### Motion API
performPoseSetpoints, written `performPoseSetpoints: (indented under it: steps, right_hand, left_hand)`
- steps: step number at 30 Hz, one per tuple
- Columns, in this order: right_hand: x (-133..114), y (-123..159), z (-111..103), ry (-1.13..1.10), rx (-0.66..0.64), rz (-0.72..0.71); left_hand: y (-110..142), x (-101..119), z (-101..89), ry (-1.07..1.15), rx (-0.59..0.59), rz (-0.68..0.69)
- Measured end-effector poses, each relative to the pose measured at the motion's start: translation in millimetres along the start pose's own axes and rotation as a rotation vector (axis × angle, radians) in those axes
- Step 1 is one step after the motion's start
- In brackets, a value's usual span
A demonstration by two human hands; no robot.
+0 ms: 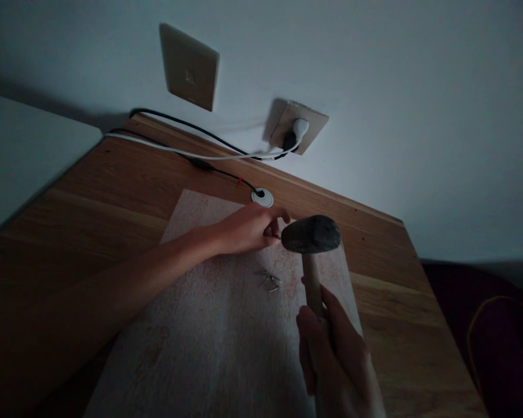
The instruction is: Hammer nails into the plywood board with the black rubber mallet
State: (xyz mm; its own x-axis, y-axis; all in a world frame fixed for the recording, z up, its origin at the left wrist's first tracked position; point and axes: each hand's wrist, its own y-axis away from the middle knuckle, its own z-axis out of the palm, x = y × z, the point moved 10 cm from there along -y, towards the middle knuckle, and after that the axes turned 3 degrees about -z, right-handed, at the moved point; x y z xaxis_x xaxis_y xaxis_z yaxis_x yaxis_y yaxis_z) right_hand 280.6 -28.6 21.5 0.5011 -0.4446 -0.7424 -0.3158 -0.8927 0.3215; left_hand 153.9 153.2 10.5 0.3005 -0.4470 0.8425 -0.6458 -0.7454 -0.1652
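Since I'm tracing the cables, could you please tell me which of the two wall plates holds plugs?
The right-hand plate, nearer the hammer: it holds a white plug and a black plug; the left-hand plate has none.

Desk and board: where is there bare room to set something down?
Bare board below the nails, between left arm and right hand. Bare desk right of the board, to the desk's edge. Crowded: at the nails, left hand and hammer, and behind the board, with cables and a grommet.
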Motion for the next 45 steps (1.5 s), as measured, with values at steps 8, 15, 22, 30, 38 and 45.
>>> performPoseSetpoints:
  steps: [8, 15, 22, 30, 38, 45]
  right_hand:
    - [-0.2, 0.6, -1.1, 0.040, -0.015, -0.016]
    - [-5.5, 3.3, -1.5, -0.014, 0.023, 0.040]
    - [0.9, -2.9, 0.3, 0.022, -0.006, -0.004]
    - [-2.9, 3.6, -4.6, 0.006, 0.058, 0.038]
    - [0.5, -3.1, 1.2, 0.023, -0.008, -0.011]
    - [-1.1, -3.1, 1.8, 0.057, 0.015, -0.060]
  left_hand:
    - [-0.1, -0.8, -0.2, 0.010, 0.000, 0.009]
    - [-0.9, -2.1, -2.1, -0.012, 0.018, 0.006]
    - [-1.4, -0.2, -1.2, 0.032, -0.005, -0.005]
    - [-0.9, -2.7, -0.6, -0.025, 0.021, 0.021]
    - [-0.3, -2.7, -1.9, 0.033, 0.011, -0.007]
    - [-1.5, -2.9, -1.7, 0.020, -0.002, -0.019]
